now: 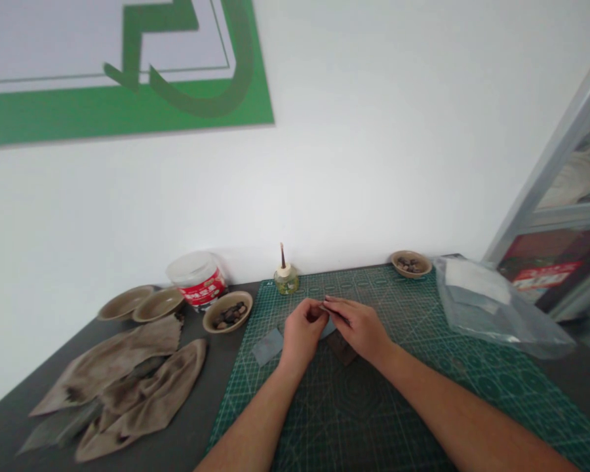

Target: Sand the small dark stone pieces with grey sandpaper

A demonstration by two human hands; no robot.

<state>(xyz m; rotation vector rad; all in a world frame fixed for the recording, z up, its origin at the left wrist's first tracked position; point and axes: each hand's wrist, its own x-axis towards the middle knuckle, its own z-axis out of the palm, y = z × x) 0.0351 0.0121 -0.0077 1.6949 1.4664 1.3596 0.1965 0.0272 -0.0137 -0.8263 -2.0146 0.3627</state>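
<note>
Left hand (302, 332) and right hand (358, 329) both in closed grip on a small pale-blue sheet (328, 329), held just above the green cutting mat (354, 419); grey-blue square (268, 346) and dark brown piece (343, 349) lie on the mat, stone-filled tan bowl (410, 263) at its far edge.

A small pale blue piece (328, 329) is held between the left hand (302, 332) and right hand (358, 328), partly hidden by them. A dark brown piece (343, 350) lies directly below. A flat gray-blue square (268, 346) lies apart, left, on the green cutting mat (354, 419).
</note>
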